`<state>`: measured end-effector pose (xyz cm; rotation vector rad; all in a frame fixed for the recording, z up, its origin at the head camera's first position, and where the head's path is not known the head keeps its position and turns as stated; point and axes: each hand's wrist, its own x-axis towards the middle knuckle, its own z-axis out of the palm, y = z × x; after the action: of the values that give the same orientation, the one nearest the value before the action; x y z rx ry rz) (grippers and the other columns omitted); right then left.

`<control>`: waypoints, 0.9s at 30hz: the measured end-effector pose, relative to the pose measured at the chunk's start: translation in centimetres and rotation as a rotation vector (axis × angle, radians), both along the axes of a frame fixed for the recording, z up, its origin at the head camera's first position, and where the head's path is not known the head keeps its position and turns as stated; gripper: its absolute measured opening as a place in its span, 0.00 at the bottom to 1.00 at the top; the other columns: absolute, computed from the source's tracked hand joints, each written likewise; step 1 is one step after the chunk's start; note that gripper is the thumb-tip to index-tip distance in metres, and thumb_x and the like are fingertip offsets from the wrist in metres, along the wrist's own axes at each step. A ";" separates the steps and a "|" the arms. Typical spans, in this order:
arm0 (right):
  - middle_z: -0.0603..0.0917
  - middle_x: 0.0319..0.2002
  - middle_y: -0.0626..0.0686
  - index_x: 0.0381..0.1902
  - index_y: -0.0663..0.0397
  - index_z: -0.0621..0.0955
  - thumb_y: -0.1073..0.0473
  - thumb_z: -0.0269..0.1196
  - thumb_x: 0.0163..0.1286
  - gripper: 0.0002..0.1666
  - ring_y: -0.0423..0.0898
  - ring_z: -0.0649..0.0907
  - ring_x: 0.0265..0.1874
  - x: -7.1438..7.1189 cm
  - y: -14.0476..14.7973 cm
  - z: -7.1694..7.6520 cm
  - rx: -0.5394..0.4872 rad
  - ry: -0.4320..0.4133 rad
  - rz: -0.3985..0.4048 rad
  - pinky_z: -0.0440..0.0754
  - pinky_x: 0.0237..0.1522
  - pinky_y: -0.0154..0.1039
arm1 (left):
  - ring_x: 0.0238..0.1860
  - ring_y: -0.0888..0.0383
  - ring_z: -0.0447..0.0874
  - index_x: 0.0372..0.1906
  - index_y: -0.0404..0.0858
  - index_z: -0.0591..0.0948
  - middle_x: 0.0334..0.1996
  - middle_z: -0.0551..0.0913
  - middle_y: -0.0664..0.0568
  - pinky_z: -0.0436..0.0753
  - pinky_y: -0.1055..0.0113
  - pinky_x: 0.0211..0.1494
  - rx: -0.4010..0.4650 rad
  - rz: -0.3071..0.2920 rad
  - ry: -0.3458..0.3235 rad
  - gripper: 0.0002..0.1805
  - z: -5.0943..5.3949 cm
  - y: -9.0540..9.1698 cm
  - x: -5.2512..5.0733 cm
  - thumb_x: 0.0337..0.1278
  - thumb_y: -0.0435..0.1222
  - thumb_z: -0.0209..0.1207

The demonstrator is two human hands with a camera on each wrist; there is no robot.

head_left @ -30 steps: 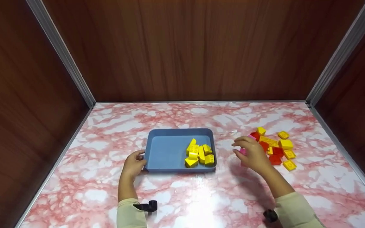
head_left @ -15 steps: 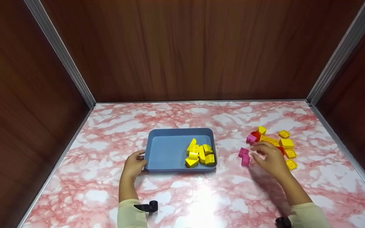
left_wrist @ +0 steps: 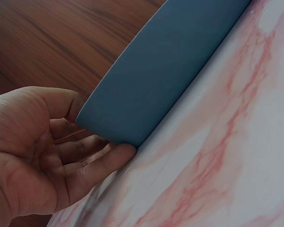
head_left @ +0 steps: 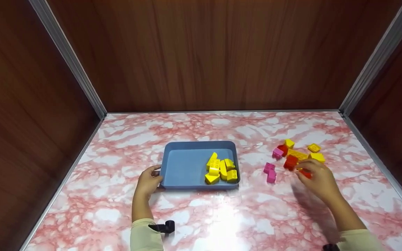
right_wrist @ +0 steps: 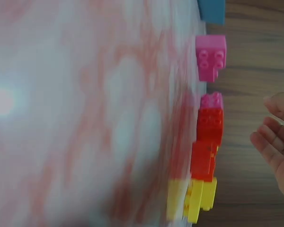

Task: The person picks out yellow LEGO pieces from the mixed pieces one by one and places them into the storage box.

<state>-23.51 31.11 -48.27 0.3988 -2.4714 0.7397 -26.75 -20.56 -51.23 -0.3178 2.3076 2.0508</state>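
The left hand [head_left: 149,180] grips the left end of a shallow blue tray [head_left: 183,170]; in the left wrist view its bent fingers and thumb meet the tray's corner wall. Several yellow toy bricks [head_left: 214,168] lie in the tray's right half. Over a pile at the right hovers the right hand [head_left: 318,177], fingers slightly bent, holding nothing. A red brick [head_left: 290,162] lies just left of its fingertips; another red brick [head_left: 305,173] shows partly beneath them. In the right wrist view a gap separates the fingers [right_wrist: 270,146] from the bricks.
Pink bricks [head_left: 271,176] lie between tray and pile, with another pink brick [head_left: 277,153] at the pile's left. Yellow bricks [head_left: 316,158] lie behind the right hand. Brown wood-grain panels [head_left: 201,55] enclose the marbled table [head_left: 201,127] at back and sides.
The right hand has moved rightward from above the pink bricks to over the red ones, uncovering the pink bricks. The left hand and tray have stayed in place.
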 end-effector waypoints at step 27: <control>0.77 0.45 0.68 0.40 0.70 0.83 0.67 0.71 0.54 0.16 0.66 0.75 0.44 1.2 5.8 -0.9 0.061 -0.289 -0.073 0.74 0.47 0.66 | 0.44 0.39 0.81 0.67 0.27 0.68 0.53 0.74 0.29 0.86 0.48 0.37 0.007 -0.051 -0.026 0.31 2.3 0.4 1.2 0.53 0.22 0.49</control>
<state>-22.28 36.93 -49.16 0.2356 -2.7681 0.7374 -25.58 -20.19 -48.96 -0.2809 2.2687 2.0185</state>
